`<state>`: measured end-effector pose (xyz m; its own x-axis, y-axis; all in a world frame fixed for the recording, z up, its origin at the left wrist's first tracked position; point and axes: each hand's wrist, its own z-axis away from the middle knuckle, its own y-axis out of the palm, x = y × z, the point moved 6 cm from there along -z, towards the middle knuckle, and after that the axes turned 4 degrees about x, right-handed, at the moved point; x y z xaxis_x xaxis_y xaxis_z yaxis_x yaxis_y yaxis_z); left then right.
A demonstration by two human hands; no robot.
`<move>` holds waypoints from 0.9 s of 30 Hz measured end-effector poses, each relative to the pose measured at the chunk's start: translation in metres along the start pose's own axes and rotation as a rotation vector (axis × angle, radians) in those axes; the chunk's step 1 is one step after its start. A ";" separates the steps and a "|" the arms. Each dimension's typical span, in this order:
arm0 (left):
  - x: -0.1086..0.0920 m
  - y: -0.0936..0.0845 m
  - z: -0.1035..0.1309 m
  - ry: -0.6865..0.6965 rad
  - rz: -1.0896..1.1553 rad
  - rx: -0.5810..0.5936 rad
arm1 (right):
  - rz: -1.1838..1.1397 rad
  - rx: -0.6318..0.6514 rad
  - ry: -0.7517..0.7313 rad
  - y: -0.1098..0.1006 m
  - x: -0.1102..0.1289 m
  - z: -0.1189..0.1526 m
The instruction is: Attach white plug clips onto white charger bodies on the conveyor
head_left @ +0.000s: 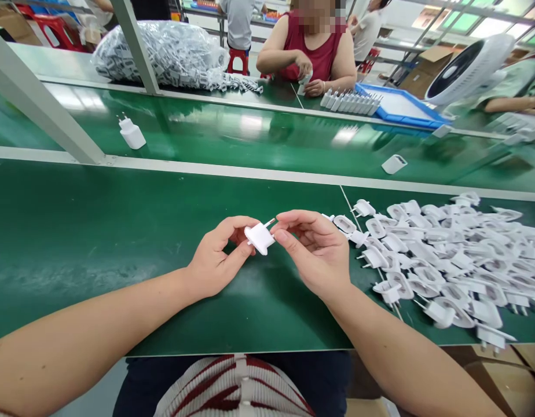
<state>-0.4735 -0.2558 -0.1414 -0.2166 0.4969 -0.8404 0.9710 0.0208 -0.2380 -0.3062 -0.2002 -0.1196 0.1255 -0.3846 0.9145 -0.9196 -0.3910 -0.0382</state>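
Observation:
Between my two hands is a white plug cover (259,237) with metal pins, held just above the green tabletop. My left hand (222,253) pinches its wide flange end between thumb and fingers. On the other side, the fingertips of my right hand (318,249) close around the pin end, where one pin shows. To the right of my right hand lies a spread heap of similar white plug covers (428,260), some on their sides with pins sticking out and some showing their hollow oval backs.
Beyond a pale rail (233,174), a green conveyor belt (250,130) carries a white charger (132,134) and a white housing (394,164). Across it, a person (311,52) handles a white part beside rows of chargers (351,103), a blue tray (406,107) and a bulging plastic bag (158,52). A grey post (59,104) stands left.

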 end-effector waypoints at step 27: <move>-0.008 0.004 0.001 0.060 -0.004 -0.020 | 0.184 -0.103 -0.197 -0.003 0.014 0.005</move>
<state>-0.4684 -0.2601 -0.1361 -0.2144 0.5477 -0.8087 0.9722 0.0395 -0.2309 -0.3000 -0.2081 -0.1088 0.0136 -0.6004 0.7996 -0.9653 -0.2164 -0.1460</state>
